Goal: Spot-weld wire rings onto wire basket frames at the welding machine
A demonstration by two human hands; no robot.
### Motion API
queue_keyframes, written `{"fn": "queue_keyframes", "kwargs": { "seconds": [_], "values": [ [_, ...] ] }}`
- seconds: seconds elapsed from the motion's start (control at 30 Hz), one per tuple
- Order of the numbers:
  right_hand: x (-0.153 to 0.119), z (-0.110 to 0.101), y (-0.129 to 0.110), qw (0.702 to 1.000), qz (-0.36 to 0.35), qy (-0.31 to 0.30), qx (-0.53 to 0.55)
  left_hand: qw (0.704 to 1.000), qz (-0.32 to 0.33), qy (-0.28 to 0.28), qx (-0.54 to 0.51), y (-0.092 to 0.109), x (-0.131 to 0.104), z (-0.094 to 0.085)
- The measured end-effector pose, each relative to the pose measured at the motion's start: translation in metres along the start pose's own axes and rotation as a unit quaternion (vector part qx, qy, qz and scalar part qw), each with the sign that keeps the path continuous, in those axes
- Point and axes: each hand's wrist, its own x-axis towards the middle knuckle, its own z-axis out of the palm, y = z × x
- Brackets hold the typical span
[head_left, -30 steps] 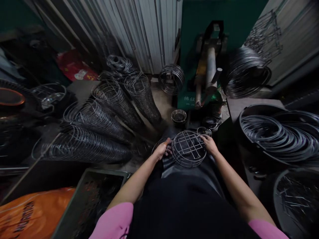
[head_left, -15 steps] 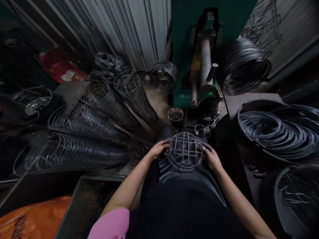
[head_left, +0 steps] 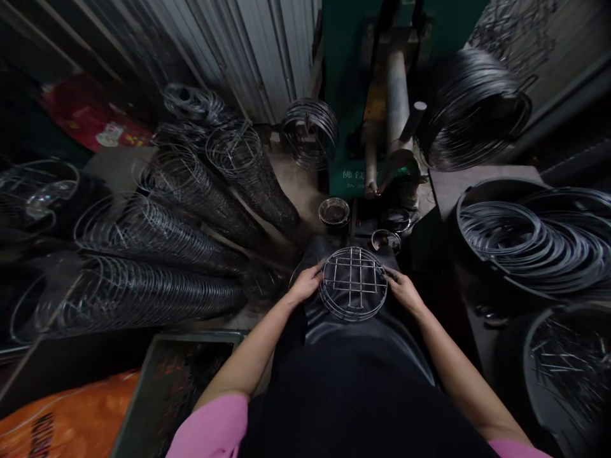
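A round wire rack [head_left: 354, 284] with crossed bars inside its rings is held above my lap, over a dark apron [head_left: 367, 332]. The fingers of my left hand [head_left: 307, 282] are closed on its left rim. On the opposite rim, my right hand [head_left: 402, 288] grips with the thumb and fingers, partly hidden. Just beyond the rack stands a green machine [head_left: 346, 172] with a thick metal arm [head_left: 396, 95]. Small round dishes [head_left: 334, 212] sit at the machine's foot.
Tall stacks of wire rings [head_left: 157, 292] lean on the left. At right, a tub [head_left: 462, 229] holds loose wire rings, and a bucket [head_left: 529, 375] holds short wire pieces. A wire coil [head_left: 470, 114] is beside the machine. A crate [head_left: 143, 381] and orange sack [head_left: 71, 413] lie front left.
The rack has turned slightly between my hands, and its bars sit at a different angle. Both hands keep their hold on the rim. The camera view has shifted slightly.
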Motion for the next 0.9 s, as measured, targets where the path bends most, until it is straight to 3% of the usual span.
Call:
{"fn": "queue_keyframes", "kwargs": {
  "seconds": [0.13, 0.3, 0.37, 0.53, 0.7, 0.8, 0.9],
  "values": [
    [0.0, -0.007, -0.004, 0.999, -0.001, -0.035, -0.019, 0.995, -0.004, -0.054, 0.089, 0.002, 0.004, -0.011],
    [-0.009, -0.013, -0.005, 0.997, 0.0, -0.073, -0.031, 0.966, 0.048, -0.231, 0.103, 0.004, 0.002, -0.037],
    [-0.014, -0.013, -0.004, 0.997, 0.002, -0.074, -0.026, 0.954, 0.07, -0.265, 0.118, 0.007, -0.003, -0.04],
    [-0.018, -0.01, -0.003, 0.998, 0.019, -0.057, -0.01, 0.959, 0.023, -0.146, 0.242, 0.02, -0.021, -0.018],
    [-0.016, -0.005, 0.001, 0.999, 0.017, -0.036, -0.011, 0.954, -0.016, -0.084, 0.286, 0.022, -0.029, 0.007],
    [-0.018, -0.003, 0.004, 1.0, 0.007, -0.007, -0.013, 0.967, -0.029, -0.051, 0.249, 0.019, -0.029, 0.009],
    [-0.024, -0.003, 0.003, 0.999, 0.001, 0.039, -0.008, 0.995, -0.002, -0.065, 0.076, 0.012, -0.028, -0.005]
  ]
}}
